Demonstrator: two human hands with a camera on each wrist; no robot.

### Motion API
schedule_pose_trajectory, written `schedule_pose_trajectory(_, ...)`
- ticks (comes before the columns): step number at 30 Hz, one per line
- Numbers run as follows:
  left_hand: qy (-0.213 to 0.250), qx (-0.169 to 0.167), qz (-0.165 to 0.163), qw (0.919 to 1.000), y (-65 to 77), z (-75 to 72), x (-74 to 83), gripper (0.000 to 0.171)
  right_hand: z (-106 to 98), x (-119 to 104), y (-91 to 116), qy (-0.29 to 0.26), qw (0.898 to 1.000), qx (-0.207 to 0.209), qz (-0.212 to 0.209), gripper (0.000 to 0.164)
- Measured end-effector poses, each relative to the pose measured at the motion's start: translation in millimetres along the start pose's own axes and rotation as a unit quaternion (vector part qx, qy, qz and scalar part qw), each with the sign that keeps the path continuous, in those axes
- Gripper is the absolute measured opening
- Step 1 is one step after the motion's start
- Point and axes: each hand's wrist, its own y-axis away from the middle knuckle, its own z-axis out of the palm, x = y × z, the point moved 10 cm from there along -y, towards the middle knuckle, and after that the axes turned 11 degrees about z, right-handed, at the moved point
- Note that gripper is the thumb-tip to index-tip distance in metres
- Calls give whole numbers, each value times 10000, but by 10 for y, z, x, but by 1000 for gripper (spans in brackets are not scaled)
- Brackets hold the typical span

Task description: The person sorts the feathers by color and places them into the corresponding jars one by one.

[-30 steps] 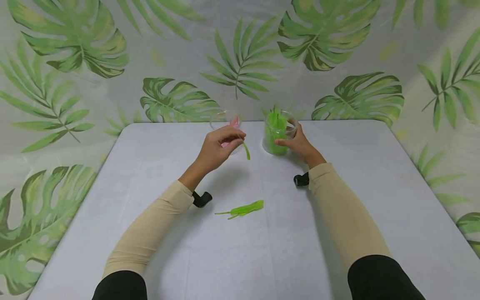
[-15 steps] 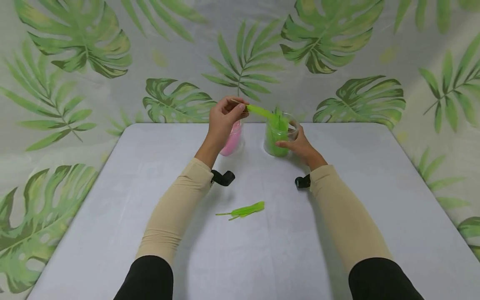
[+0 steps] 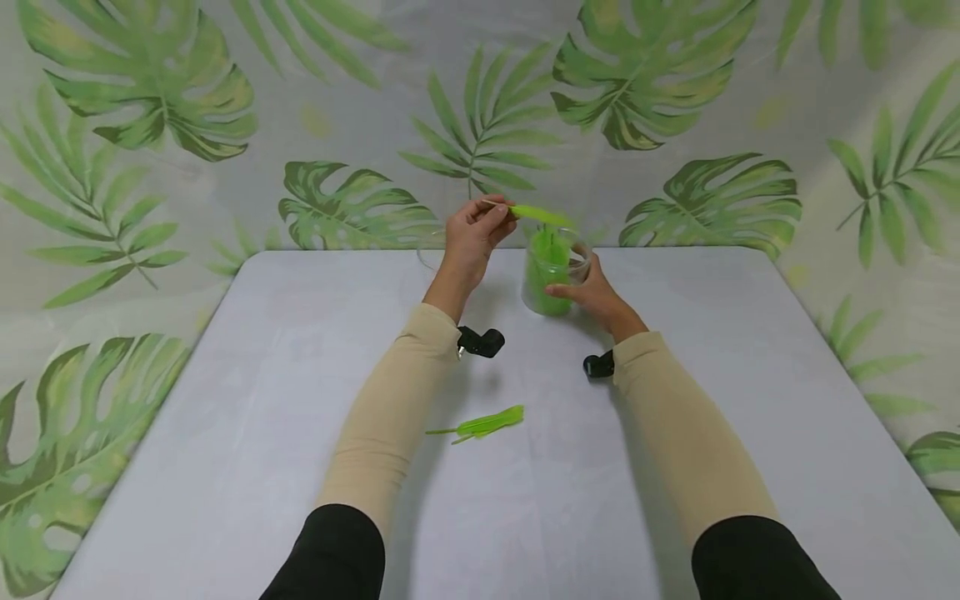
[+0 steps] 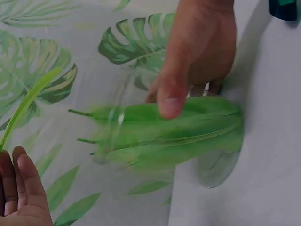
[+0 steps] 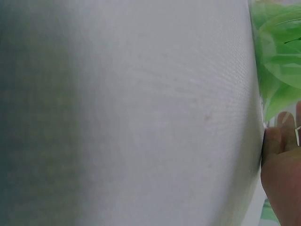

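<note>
My left hand (image 3: 476, 229) pinches the thin stem of a long green leaf (image 3: 543, 217), apparently artificial. The leaf points right and lies just above the mouth of a clear jar (image 3: 529, 287). My right hand (image 3: 594, 298) grips that jar from its right side, thumb in front. Inside stand several green leaves (image 4: 188, 136), and dark stem ends stick out of the top in the left wrist view. Seen from the right wrist, the fingers (image 5: 284, 129) lie against the jar near the leaves. A small bundle of similar green leaves (image 3: 487, 423) lies flat on the white table.
Behind my left hand, the rim of a second clear container (image 3: 426, 250) peeks out; its contents are hidden. The white table (image 3: 645, 467) ends at the back against a leaf-printed cloth (image 3: 345, 108). A black wrist camera (image 3: 482, 342) sits on my left wrist.
My left hand has risen and moved right, bringing the leaf from near the pink-filled container to above the jar. The right hand keeps its grip on the jar. The leaf bundle stays put.
</note>
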Motion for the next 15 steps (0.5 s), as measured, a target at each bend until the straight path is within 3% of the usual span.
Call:
schedule_pose_trajectory(4,-231,88,-145,9996,44,-52,-126,18,3,-18,15,28,10000,4,-12,108)
schedule_pose_trajectory(10,-671,138,-2,9977,53,-96,-181,16,-10,-20,-8,-45,9999,40,-118,107)
schedule_pose_trajectory(15,-905,48,-74,9959,49,-51,-287,24,-60,3,9,-453,9987,153,-183,102)
